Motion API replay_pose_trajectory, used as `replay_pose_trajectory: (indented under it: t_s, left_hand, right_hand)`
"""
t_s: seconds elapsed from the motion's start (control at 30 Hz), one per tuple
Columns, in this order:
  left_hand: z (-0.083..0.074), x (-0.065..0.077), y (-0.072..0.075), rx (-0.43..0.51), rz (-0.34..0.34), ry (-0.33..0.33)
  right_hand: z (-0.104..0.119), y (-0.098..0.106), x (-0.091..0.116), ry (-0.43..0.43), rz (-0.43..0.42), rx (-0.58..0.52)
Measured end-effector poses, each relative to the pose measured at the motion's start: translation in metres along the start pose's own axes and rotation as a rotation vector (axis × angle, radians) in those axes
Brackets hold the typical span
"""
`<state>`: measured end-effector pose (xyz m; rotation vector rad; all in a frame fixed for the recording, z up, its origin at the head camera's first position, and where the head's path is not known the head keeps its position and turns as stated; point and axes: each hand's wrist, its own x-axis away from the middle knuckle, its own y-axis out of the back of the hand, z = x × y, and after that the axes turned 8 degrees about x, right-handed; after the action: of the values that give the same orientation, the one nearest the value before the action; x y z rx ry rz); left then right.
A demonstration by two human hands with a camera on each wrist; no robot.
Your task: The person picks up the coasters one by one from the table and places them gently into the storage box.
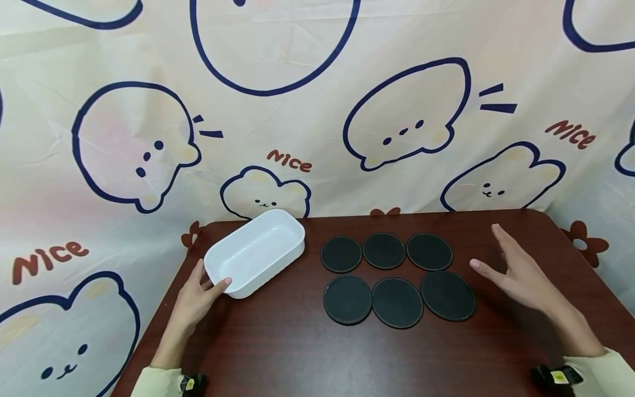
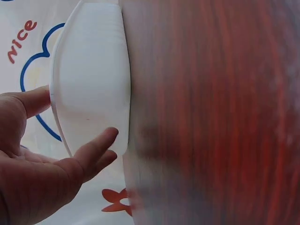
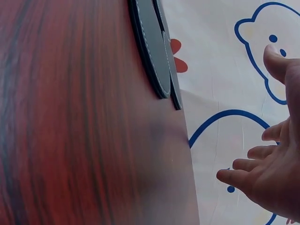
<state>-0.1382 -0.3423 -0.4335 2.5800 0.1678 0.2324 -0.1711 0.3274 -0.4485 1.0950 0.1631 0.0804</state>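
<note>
A white rectangular dish (image 1: 253, 251) with rounded corners stands at the table's left, set at a slant. My left hand (image 1: 192, 300) grips its near end, thumb at the rim and fingers along the outer wall; the left wrist view shows this hand (image 2: 51, 159) against the dish's white side (image 2: 91, 70). On the right, my right hand (image 1: 523, 275) is held over the table, fingers spread and holding nothing. Nearest to it lies a round black coaster (image 1: 448, 296). The right wrist view shows that hand (image 3: 274, 159) with its fingers apart, and a stitched coaster edge (image 3: 152, 47).
Several black coasters lie flat in two rows, among them a back-left one (image 1: 340, 255) and a front-left one (image 1: 347, 300). The dark brown table (image 1: 307, 358) ends at the back against a printed cloth (image 1: 317, 127).
</note>
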Motion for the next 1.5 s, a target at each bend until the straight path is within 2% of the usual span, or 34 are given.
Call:
replay_pose_trajectory:
  t_s: [0.17,0.43,0.57,0.87,1.13,1.37,1.5]
  left_hand:
    - [0.004,-0.003,0.012,0.037,0.075,-0.045]
    - [0.021,-0.017,0.046,0.097,0.258,-0.103]
    - [0.024,-0.022,0.054,0.123,0.308,-0.119]
    - [0.029,-0.011,0.053,0.083,0.27,-0.053]
    - [0.027,-0.004,0.047,0.106,0.273,-0.088]
    - [0.025,-0.001,0.044,0.102,0.259,-0.083]
    - [0.026,-0.001,0.043,0.097,0.253,-0.082]
  right_hand:
    - [0.005,-0.002,-0.001,0.012,0.006,-0.015]
    - [0.008,-0.003,0.001,0.007,0.034,-0.029]
    - [0.008,-0.005,0.001,-0.001,0.042,-0.037]
    - [0.005,-0.01,-0.002,0.004,0.043,-0.102]
    - [-0.01,-0.012,-0.01,0.01,0.01,-0.248]
    - [-0.021,-0.013,-0.023,0.008,-0.006,-0.301]
    - [-0.024,-0.017,-0.035,0.003,0.024,-0.35]
